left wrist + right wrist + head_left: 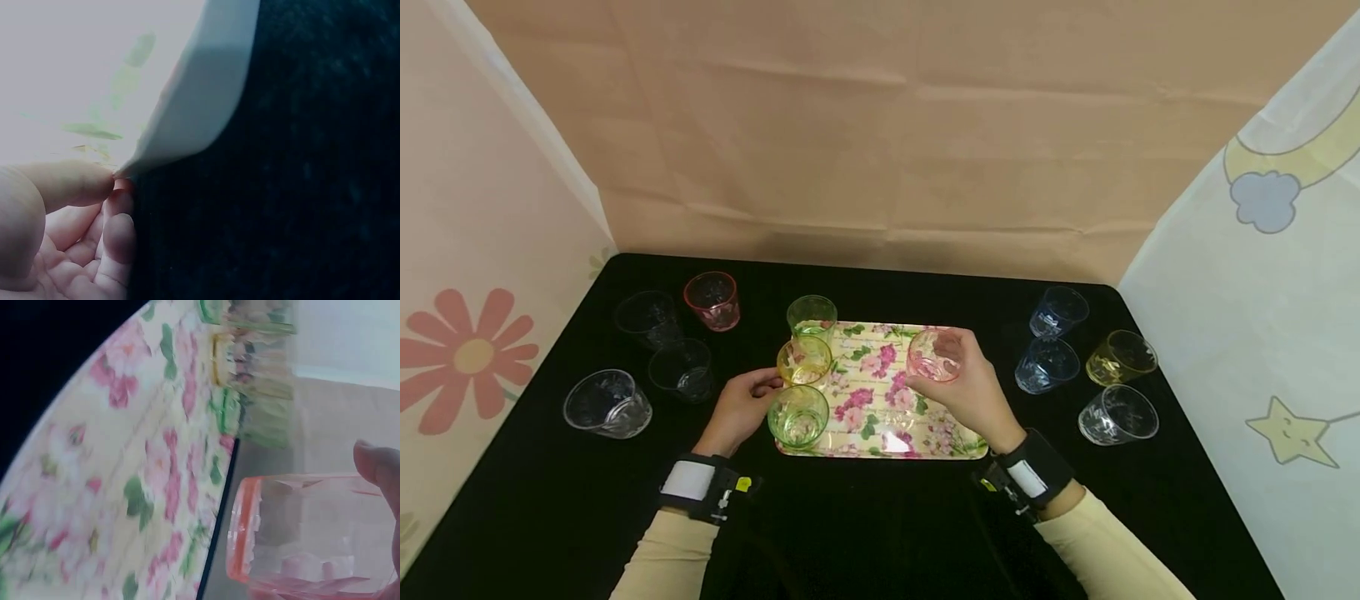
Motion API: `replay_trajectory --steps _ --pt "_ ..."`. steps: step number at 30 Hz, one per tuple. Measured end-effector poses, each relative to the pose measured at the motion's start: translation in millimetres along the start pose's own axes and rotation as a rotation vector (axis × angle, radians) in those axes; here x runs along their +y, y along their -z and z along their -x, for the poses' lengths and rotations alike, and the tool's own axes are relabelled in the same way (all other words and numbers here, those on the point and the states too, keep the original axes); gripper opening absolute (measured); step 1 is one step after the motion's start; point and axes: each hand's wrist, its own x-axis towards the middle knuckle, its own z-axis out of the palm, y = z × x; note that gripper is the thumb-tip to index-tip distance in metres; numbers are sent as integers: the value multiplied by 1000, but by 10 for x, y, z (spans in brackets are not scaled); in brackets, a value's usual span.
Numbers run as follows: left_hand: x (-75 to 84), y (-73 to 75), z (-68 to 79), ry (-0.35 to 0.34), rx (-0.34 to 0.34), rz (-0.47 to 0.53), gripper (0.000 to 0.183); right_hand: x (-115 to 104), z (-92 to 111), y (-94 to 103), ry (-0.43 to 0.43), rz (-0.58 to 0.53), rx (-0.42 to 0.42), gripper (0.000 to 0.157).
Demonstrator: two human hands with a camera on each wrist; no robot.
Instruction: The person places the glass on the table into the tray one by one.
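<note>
My left hand point(745, 408) pinches the left edge of a floral tray point(865, 350). In the left wrist view, its thumb point(75, 181) lies against the pale rim with fingers curled beneath. My right hand point(966, 383) grips a clear pink glass point(931, 357) over the right half of the tray. The right wrist view shows this pink glass point(312, 534) with its base toward the tray. Along the tray's left side stand a green glass point(811, 313) at the back, a yellow glass point(805, 362) in the middle and another green glass point(797, 418) in front.
Left of the tray are a red-rimmed glass point(712, 302), two dark clear glasses point(681, 371) and a clear glass point(608, 406). On the right stand two blue glasses point(1047, 367), a yellow glass point(1120, 358) and a clear glass point(1117, 415). Walls enclose the black table point(880, 533).
</note>
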Motion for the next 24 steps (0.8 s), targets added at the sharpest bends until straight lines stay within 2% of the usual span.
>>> replay_trajectory --steps 10,19,24 --pt "8 -3 0 12 3 11 38 -44 -343 -385 23 3 -57 77" --pt "-6 12 -5 -6 -1 10 38 -58 -521 -624 -41 -55 -122 77" --pt "-16 6 -10 -29 7 10 38 -48 -571 -725 -75 -93 -121 75"
